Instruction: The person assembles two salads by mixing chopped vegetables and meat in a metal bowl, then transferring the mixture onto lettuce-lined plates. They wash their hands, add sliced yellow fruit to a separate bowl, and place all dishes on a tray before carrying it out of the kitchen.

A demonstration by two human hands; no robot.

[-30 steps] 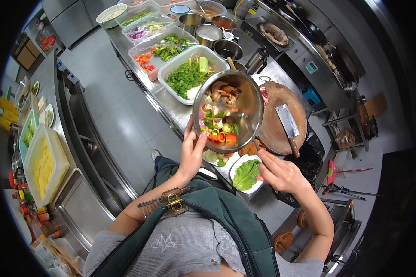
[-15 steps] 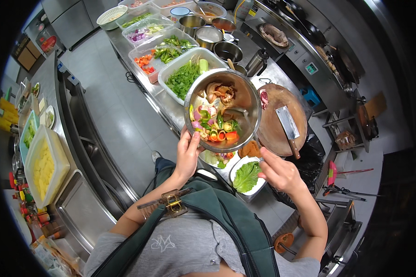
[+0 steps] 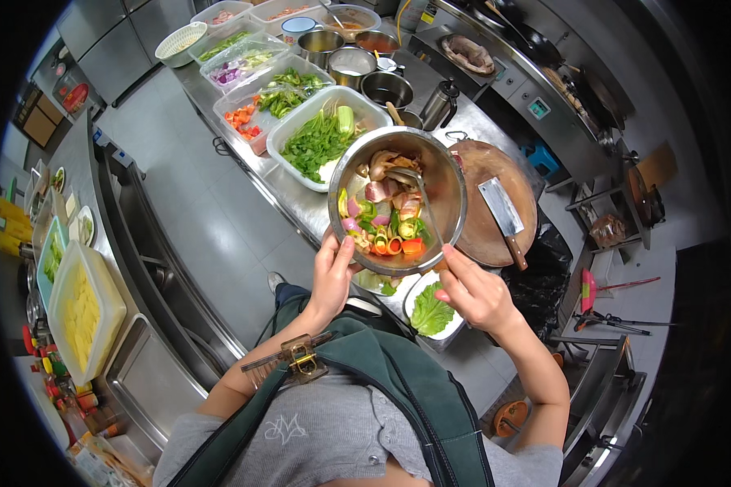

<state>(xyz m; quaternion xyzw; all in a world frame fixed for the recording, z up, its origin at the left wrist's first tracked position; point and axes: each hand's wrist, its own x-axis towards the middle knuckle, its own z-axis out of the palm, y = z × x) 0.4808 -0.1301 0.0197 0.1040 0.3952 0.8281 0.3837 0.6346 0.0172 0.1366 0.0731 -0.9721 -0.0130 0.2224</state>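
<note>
My left hand point(image 3: 331, 276) grips the near left rim of a steel mixing bowl point(image 3: 456, 199), holding it tilted toward me. Inside lie sliced meat point(image 3: 386, 193), purple onion pieces point(image 3: 352, 226), and cut green and red peppers point(image 3: 394, 243). Pinched in the fingers of my right hand point(image 3: 481, 290) is the handle of a metal spoon point(image 3: 429, 213), whose head rests among the meat at the far side of the bowl. Below the bowl, a white dish with a green lettuce leaf point(image 3: 430, 308) sits near my right hand. Another plate of cut vegetables point(image 3: 374, 282) is partly hidden under the bowl.
A cleaver point(image 3: 502, 209) lies on a round chopping board point(image 3: 477, 235) at the right. Clear tubs of greens point(image 3: 313, 150) and steel pots point(image 3: 386, 88) line the steel table beyond. To the left, a counter holds a tub of yellow pieces point(image 3: 80, 312) and a steel tray point(image 3: 150, 381).
My right hand has moved slightly left, toward the bowl. The spoon head has shifted from the bowl's right side onto the meat, and meat slices now spread toward the middle.
</note>
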